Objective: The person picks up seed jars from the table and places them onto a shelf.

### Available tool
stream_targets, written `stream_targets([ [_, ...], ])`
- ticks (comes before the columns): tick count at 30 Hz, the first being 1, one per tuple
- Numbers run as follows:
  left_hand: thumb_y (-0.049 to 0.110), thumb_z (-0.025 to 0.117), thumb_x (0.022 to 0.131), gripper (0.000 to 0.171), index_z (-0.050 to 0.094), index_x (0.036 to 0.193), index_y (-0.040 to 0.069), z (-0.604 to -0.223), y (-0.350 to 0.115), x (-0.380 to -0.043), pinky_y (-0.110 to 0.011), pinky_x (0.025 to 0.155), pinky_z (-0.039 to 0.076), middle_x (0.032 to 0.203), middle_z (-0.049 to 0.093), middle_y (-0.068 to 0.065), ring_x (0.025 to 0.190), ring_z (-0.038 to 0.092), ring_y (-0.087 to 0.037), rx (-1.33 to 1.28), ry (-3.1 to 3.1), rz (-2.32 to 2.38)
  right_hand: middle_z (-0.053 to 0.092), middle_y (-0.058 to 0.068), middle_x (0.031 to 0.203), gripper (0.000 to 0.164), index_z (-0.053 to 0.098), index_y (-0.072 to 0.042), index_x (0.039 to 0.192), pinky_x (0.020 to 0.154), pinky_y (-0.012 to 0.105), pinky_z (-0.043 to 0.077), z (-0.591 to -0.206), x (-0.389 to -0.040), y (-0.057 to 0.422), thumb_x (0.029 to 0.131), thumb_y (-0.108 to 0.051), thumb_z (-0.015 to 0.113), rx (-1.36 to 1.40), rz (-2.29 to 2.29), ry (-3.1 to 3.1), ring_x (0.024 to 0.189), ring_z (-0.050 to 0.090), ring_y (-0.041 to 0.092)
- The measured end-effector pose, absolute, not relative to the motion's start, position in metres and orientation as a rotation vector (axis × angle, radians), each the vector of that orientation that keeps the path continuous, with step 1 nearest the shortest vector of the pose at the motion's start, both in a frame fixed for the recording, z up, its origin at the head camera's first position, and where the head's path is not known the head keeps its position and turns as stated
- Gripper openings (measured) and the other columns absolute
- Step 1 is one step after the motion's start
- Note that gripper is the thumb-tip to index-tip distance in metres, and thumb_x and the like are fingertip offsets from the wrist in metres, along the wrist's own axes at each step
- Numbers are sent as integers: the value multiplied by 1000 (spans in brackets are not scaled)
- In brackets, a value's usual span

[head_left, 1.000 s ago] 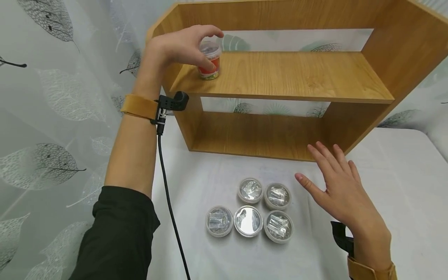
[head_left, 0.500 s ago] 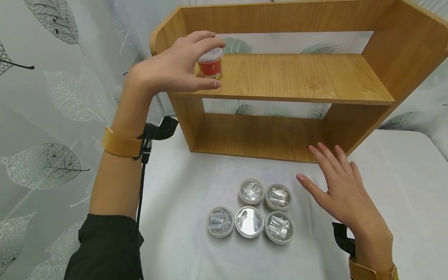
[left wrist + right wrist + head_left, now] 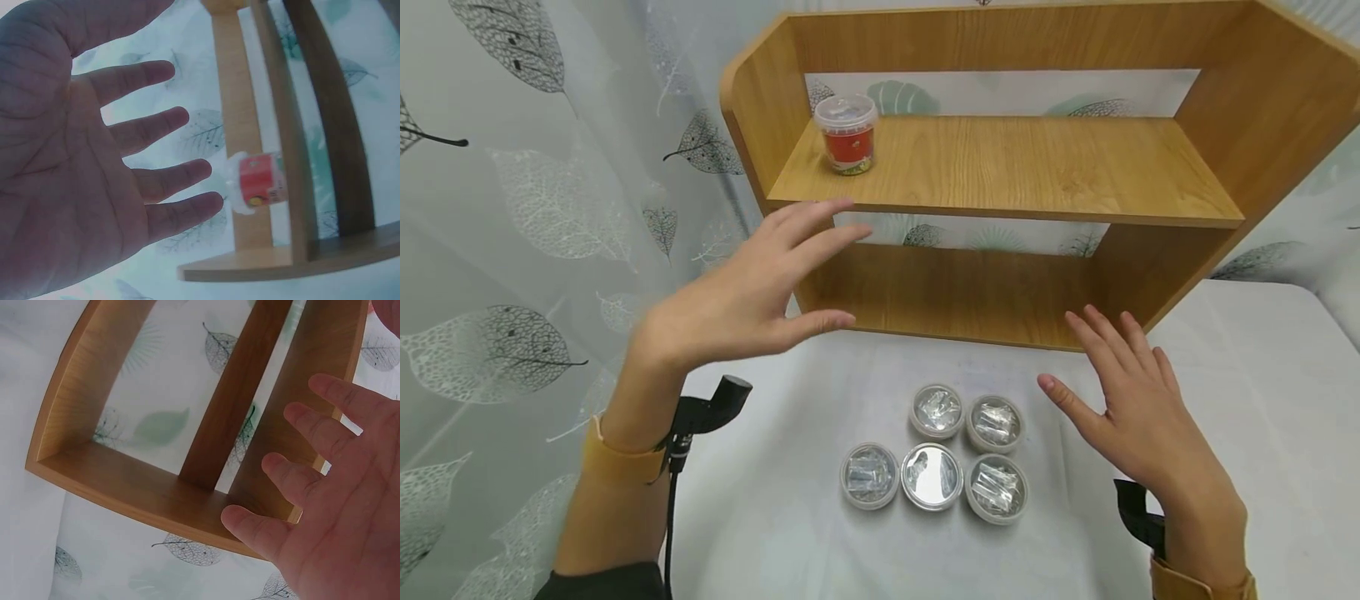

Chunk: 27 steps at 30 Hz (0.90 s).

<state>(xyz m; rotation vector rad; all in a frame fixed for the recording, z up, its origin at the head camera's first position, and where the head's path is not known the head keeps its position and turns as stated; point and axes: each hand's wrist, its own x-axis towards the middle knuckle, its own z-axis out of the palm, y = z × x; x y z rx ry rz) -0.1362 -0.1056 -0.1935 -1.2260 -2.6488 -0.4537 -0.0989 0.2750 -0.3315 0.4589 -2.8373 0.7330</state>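
A clear plastic cup (image 3: 850,137) with a red label and a lid stands upright at the left end of the wooden shelf's upper board (image 3: 1037,162). Below it, in front of the lower level, my left hand (image 3: 752,287) hangs in the air with fingers stretched out and holds nothing. The left wrist view shows that palm (image 3: 69,162) with fingers spread, apart from the cup (image 3: 256,181). On the right, my right hand (image 3: 1138,400) is over the white cloth near the shelf's lower right corner, fingers spread. Nothing is in it in the right wrist view either.
Several round lidded tubs (image 3: 932,477) with silvery contents stand grouped on the white tablecloth (image 3: 797,517) before the shelf. A leaf-patterned curtain (image 3: 550,333) hangs at the left. A black cable (image 3: 670,525) runs down from the left wrist camera (image 3: 711,404).
My left hand has let go of the cup on the upper board and moved down and towards me, off the shelf. The right hand has stayed nearly still.
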Motion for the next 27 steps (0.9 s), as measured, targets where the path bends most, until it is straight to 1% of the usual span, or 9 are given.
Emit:
stream_targets([
  [3, 33, 75, 89, 73, 41, 149, 11, -208, -110, -126, -54, 113, 23, 157, 29, -11, 144, 23, -32, -1226, -2632, -492, 21, 11, 161, 80, 26, -18, 157, 112, 65, -4, -331, -99, 276, 93, -47, 64, 472, 739, -2824, 148, 5, 38],
  [6, 33, 76, 88, 73, 41, 149, 12, -221, -113, -117, -53, 115, 19, 157, 30, -9, 144, 22, -32, -1202, -2628, -529, 22, 11, 161, 80, 27, -18, 157, 113, 64, -2, -331, -99, 276, 92, -45, 65, 491, 742, -2804, 148, 7, 38],
  [10, 33, 77, 87, 74, 42, 149, 14, -236, -116, -108, -51, 114, 22, 157, 29, -7, 144, 23, -29, -1153, -2649, -566, 23, 10, 161, 80, 27, -17, 157, 114, 63, -1, -329, -99, 277, 92, -45, 66, 497, 739, -2797, 148, 7, 37],
  [16, 33, 76, 87, 74, 41, 149, 14, -249, -120, -98, -53, 113, 24, 160, 24, -3, 145, 20, -29, -1101, -2689, -585, 25, 10, 160, 81, 29, -18, 156, 115, 61, 0, -327, -98, 275, 91, -45, 67, 515, 746, -2790, 148, 8, 36],
  [21, 33, 76, 87, 74, 41, 150, 15, -252, -120, -94, -54, 113, 24, 160, 23, -1, 146, 19, -29, -1088, -2700, -589, 25, 9, 160, 82, 30, -19, 156, 115, 61, 7, -324, -101, 270, 90, -44, 70, 562, 801, -2794, 149, 10, 34],
  [24, 34, 76, 88, 74, 40, 150, 16, -254, -120, -92, -54, 113, 23, 160, 22, -1, 146, 19, -30, -1088, -2704, -592, 23, 8, 161, 83, 28, -21, 157, 113, 64, 10, -325, -103, 267, 89, -44, 70, 581, 841, -2819, 149, 11, 33],
  [27, 35, 75, 88, 74, 40, 151, 16, -257, -120, -90, -54, 113, 23, 160, 23, -2, 145, 20, -30, -1087, -2710, -594, 23, 5, 161, 84, 28, -23, 157, 111, 66, 17, -326, -105, 264, 88, -46, 71, 614, 856, -2838, 148, 15, 33],
])
